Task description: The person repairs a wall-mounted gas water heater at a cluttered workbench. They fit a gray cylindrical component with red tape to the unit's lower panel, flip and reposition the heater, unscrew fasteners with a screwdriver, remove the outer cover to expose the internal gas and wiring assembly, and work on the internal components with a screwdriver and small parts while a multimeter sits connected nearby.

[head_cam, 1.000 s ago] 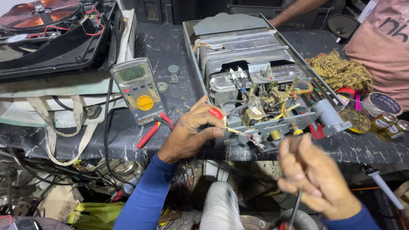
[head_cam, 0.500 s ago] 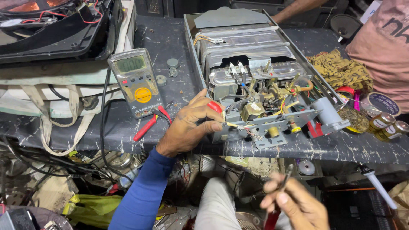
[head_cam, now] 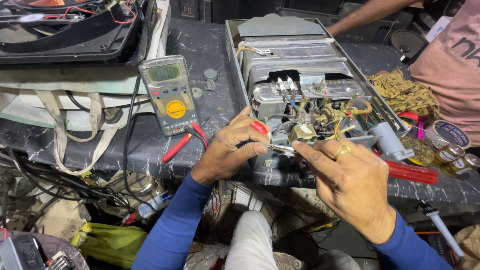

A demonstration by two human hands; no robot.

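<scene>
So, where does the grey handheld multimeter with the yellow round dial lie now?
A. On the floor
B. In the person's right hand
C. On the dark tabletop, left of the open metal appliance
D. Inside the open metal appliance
C: the grey handheld multimeter with the yellow round dial lies flat on the dark tabletop, left of the open metal appliance.

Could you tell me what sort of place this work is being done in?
Probably a small appliance repair shop. An opened appliance with bare wiring lies on a worn bench, a multimeter with red probes sits beside it, and tangled cables hang below.
</scene>
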